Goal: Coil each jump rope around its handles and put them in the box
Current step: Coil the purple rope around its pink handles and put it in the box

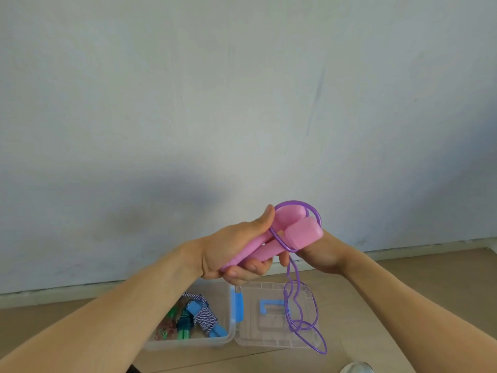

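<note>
Against the pale wall, your left hand clasps both pink handles above the box while your right hand pinches the purple rope; keep each turn snug, feeding slack steadily.

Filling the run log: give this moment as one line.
left hand grips pink handles | right hand guides purple cord | cord partly coiled | box open, holds other ropes

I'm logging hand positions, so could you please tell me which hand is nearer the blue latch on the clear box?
Left. The left hand is almost directly above the blue latch; the right hand is above and further right.
</note>
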